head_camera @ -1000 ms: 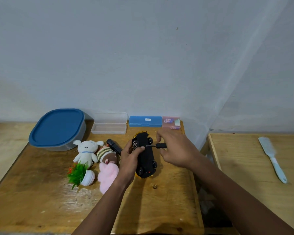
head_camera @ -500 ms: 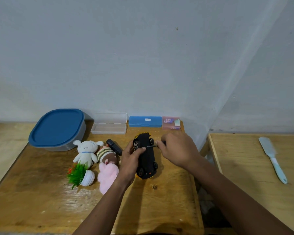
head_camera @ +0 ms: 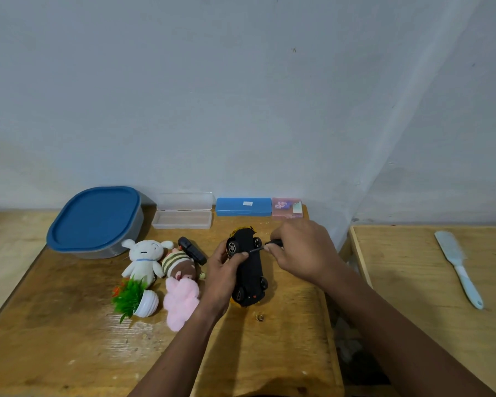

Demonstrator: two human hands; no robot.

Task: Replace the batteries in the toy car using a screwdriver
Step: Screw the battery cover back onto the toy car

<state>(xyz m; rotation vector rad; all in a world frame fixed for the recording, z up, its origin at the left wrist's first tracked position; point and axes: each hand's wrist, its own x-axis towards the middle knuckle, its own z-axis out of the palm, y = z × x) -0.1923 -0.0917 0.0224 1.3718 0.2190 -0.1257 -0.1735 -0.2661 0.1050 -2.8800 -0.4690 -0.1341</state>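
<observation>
The toy car [head_camera: 251,267] is black with yellow trim and is turned on its side, its black underside facing right. My left hand [head_camera: 222,275] grips it from the left, thumb across the underside. My right hand [head_camera: 299,250] holds a small black-handled screwdriver [head_camera: 265,246] pointing left, its thin tip touching the car's underside near the far wheels. A small round screw-like bit [head_camera: 259,317] lies on the wooden table [head_camera: 69,325] just in front of the car.
Left of the car lie a black remote-like piece [head_camera: 192,250], a white plush [head_camera: 143,257], a striped plush [head_camera: 179,266], a pink plush [head_camera: 181,300] and a tipped plant pot [head_camera: 136,299]. At the back stand a blue-lidded tub [head_camera: 95,222], a clear case [head_camera: 183,214], a blue case [head_camera: 243,206] and a pink box [head_camera: 287,208]. A brush [head_camera: 458,267] rests on the right table.
My right hand shifted slightly left and rolled over the screwdriver handle, hiding more of it. The car stays held on its side in my left hand.
</observation>
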